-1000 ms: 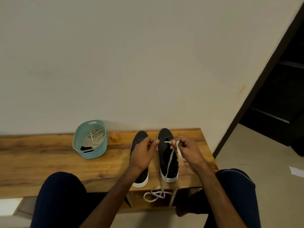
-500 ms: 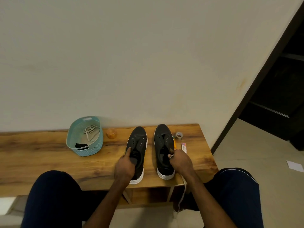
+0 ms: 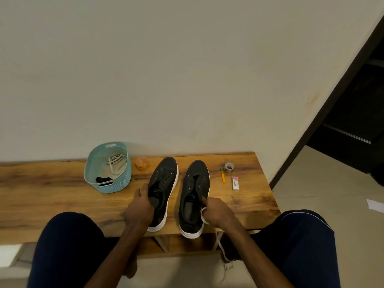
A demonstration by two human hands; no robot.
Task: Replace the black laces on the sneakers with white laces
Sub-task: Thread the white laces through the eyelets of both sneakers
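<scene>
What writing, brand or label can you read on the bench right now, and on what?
"camlin": on the small pink and white packet, right of the sneakers; its finer print is too blurred to read.
Left sneaker and right sneaker: pale insole marks, too small to read.
Basket, tape roll, yellow pen: no text that can be read.

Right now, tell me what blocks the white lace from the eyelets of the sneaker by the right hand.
Nothing visible. The right hand grips the white lace beside that sneaker, whose eyelets lie bare and unlaced.
</scene>
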